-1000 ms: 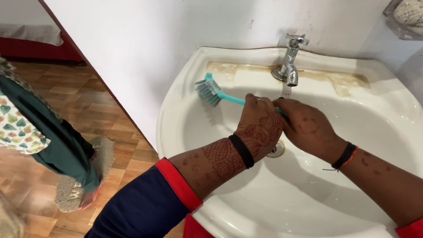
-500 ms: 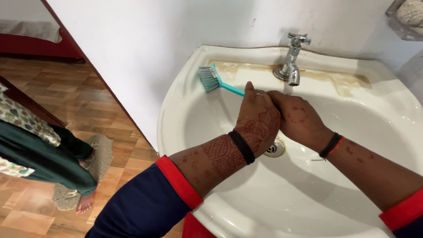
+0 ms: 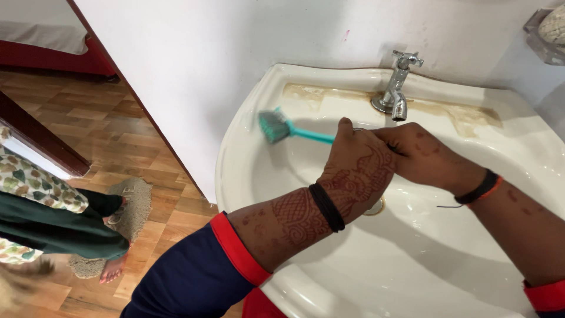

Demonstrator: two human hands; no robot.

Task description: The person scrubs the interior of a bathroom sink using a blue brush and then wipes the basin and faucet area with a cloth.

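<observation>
Brush (image 3: 275, 126) in teal — bristles against the sink (image 3: 247, 147) wall, thin handle gripped by my left hand (image 3: 356, 171) and right hand (image 3: 421, 154) together.

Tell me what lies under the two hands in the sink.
Under the left hand and right hand, only an edge of the drain shows in the sink; the rest is covered. The teal brush handle disappears into their grip.
</observation>
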